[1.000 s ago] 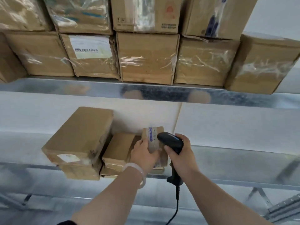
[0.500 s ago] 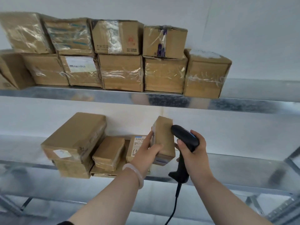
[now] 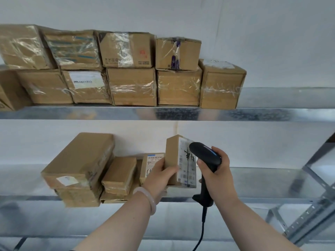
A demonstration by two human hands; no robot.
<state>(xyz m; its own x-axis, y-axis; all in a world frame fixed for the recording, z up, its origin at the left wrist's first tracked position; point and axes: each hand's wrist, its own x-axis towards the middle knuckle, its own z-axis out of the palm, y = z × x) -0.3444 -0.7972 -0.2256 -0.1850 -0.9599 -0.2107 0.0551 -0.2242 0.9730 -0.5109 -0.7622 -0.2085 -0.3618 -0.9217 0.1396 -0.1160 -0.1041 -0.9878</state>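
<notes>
My left hand (image 3: 160, 175) grips a small brown cardboard parcel (image 3: 174, 156), held upright above the lower shelf (image 3: 253, 180). Its white shipping label with barcodes faces right. My right hand (image 3: 215, 172) grips a black corded barcode scanner (image 3: 205, 156) by its handle. The scanner's head sits right next to the label, close to touching it. A pale bangle is on my left wrist.
Several taped parcels (image 3: 79, 162) are stacked on the lower shelf left of my hands, one (image 3: 153, 163) showing a white label. The upper shelf (image 3: 163, 113) carries two rows of taped cardboard boxes (image 3: 133, 86). A metal rack upright (image 3: 311, 211) stands at the right.
My left hand has lifted the parcel off the stack and turned it upright, label toward the scanner. The right hand with the scanner has risen beside it. The view has tilted up.
</notes>
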